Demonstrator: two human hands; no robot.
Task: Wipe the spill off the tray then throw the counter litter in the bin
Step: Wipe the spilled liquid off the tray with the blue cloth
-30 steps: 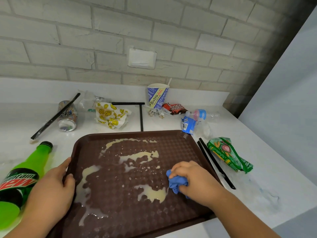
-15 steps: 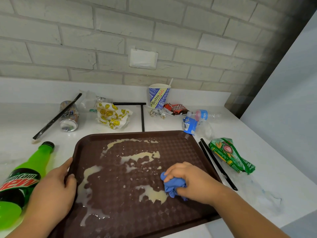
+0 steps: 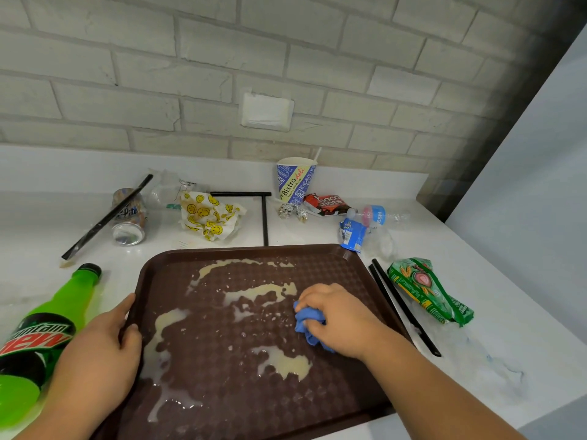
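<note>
A brown tray [image 3: 330,258] lies on the white counter, streaked with a pale milky spill [image 3: 254,293]. My right hand [image 3: 343,319] presses a bunched blue cloth [image 3: 306,323] onto the tray right of centre, beside the middle patch of spill. My left hand [image 3: 95,354] grips the tray's left rim, thumb over the edge. Litter rings the tray: a green soda bottle [image 3: 41,338] lying at the left, a crushed can [image 3: 128,217], a smiley-print wrapper [image 3: 208,217], a paper cup [image 3: 295,179], a chocolate wrapper [image 3: 328,204], a blue carton [image 3: 352,235], a green snack bag [image 3: 425,290].
Black sticks lie around the tray: one over the can [image 3: 104,219], a T-shape [image 3: 265,217] behind the tray, a pair [image 3: 403,306] along its right side. A clear plastic bottle [image 3: 378,215] lies at the back right. A brick wall backs the counter; no bin shows.
My right hand has slid the blue cloth leftward and slightly away from me across the tray, toward the middle spill. My left hand stays on the tray's left rim.
</note>
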